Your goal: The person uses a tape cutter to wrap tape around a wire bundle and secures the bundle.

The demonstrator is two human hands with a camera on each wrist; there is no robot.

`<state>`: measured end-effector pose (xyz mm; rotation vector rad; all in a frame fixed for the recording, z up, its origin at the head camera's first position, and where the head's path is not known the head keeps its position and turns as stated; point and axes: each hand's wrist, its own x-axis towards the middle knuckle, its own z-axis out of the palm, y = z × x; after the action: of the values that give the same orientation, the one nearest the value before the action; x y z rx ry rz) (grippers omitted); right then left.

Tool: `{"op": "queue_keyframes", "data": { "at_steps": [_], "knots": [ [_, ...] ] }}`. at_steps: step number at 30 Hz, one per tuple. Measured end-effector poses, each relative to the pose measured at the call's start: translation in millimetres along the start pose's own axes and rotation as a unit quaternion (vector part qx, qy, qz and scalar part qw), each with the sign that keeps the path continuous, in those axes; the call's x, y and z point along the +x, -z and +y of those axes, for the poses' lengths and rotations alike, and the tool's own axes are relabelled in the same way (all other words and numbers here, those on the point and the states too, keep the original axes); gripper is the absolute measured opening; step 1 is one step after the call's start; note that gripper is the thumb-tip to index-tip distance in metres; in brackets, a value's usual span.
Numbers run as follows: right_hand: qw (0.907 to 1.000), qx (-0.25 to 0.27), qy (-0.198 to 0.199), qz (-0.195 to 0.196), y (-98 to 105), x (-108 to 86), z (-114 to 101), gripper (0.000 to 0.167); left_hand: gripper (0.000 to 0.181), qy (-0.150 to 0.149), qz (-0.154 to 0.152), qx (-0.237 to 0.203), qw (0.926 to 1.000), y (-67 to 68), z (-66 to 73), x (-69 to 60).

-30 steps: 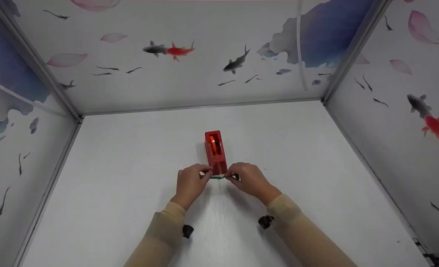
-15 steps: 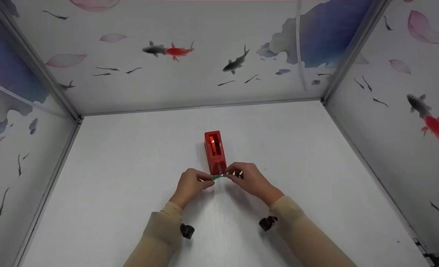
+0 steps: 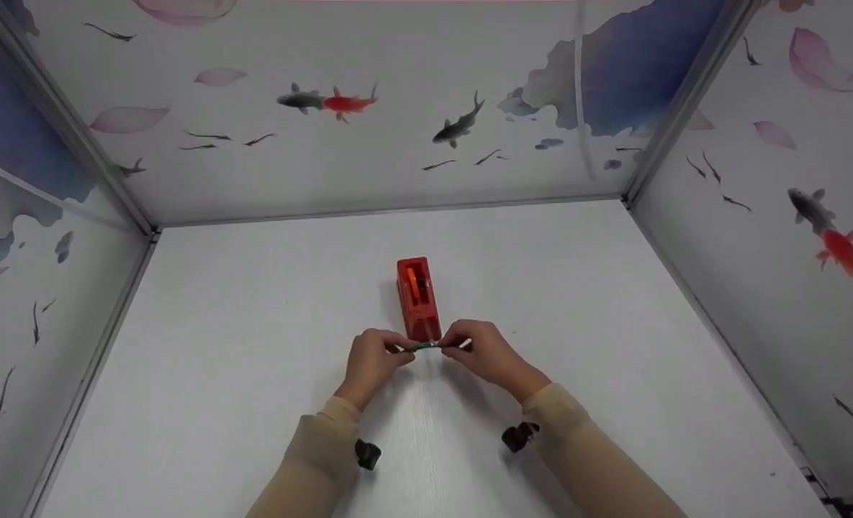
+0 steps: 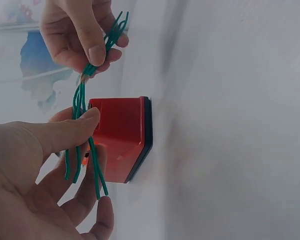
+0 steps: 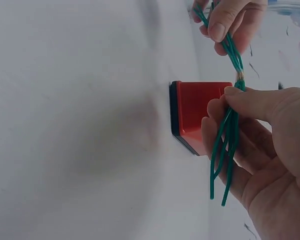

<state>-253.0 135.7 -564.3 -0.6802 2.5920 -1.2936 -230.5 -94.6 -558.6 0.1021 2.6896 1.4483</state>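
A bundle of thin green wires (image 4: 80, 100) is stretched between both hands, with a shiny brownish band (image 5: 240, 76) round its middle. My left hand (image 3: 370, 363) pinches one end between thumb and fingers; the loose wire ends fan out over its fingers in the left wrist view. The other end is pinched by my right hand (image 3: 491, 356), and wire tips stick out past its fingers. Just beyond the bundle stands a red tape dispenser (image 3: 417, 313) with an orange roll core (image 3: 413, 284). The head view shows the bundle close to the dispenser's near end; whether they touch, I cannot tell.
The dispenser stands on a white table (image 3: 253, 309). Printed panels with fish and petals enclose the table at the back (image 3: 368, 165), left and right. Both sleeves carry small black wrist cameras (image 3: 520, 436).
My left hand has shifted its fingers slightly back from the dispenser and still pinches the green wires. The bundle tilted, then came nearly level. My right hand has barely moved; the dispenser stays put.
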Motion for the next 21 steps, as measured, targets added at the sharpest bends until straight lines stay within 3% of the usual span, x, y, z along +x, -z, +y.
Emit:
{"op": "queue_keyframes", "data": {
  "at_steps": [7, 10, 14, 17, 21],
  "knots": [
    [0.997, -0.021, 0.062, 0.041, 0.9, -3.7, 2.6, 0.009, 0.018, -0.027, 0.004, -0.015, 0.9995, -5.4, -3.5, 0.2],
    [0.9914, -0.043, 0.107, 0.06, 2.1, -5.2, 3.4, 0.009, 0.012, -0.032, -0.023, -0.026, 0.9989, -5.9, -5.6, 0.7],
    [0.9819, -0.065, 0.155, 0.088, 2.4, -6.0, 5.5, 0.014, 0.026, -0.015, -0.066, -0.03, 0.9972, -5.4, -8.0, 1.6],
    [0.9813, -0.062, 0.158, 0.091, 0.7, -5.0, 7.5, 0.015, 0.027, -0.001, -0.081, -0.03, 0.9962, -4.5, -9.6, 1.9],
    [0.9875, -0.054, 0.125, 0.08, -2.2, -2.0, 9.8, 0.015, 0.017, -0.01, -0.07, -0.035, 0.9969, -2.4, -9.5, 1.7]
  ]
}}
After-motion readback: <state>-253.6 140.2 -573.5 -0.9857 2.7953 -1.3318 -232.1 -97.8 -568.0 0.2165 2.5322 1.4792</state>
